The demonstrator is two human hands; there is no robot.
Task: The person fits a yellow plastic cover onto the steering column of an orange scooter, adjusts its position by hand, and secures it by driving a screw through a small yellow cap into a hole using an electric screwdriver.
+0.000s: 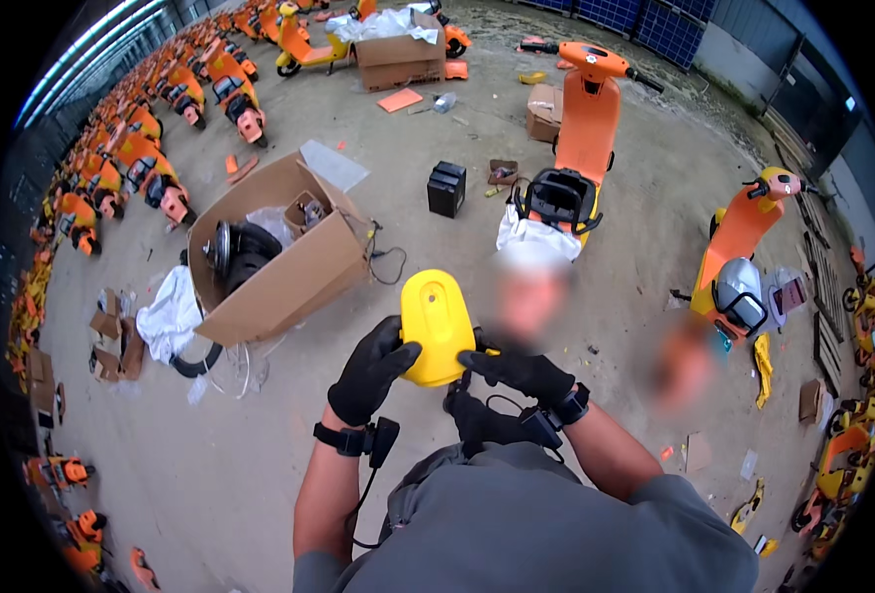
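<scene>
Panel (436, 331), yellow, rounded, one, held at 12 o'clock from the torso (556, 524); best served, by judgement, by a light, even grip at the edges, face kept unrubbed and the hole (431, 297) toward its 12 o'clock end left uncovered. Hands, two, black-gloved, closed on the panel: left hand (366, 374) at its 8 o'clock edge, thumb over the face; right hand (525, 375) at 4 o'clock, underside grip hidden.

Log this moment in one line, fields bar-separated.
left hand: grips yellow cover, lower left edge | right hand: holds lower right edge | ahead: black block | ahead left: open cardboard box
</scene>
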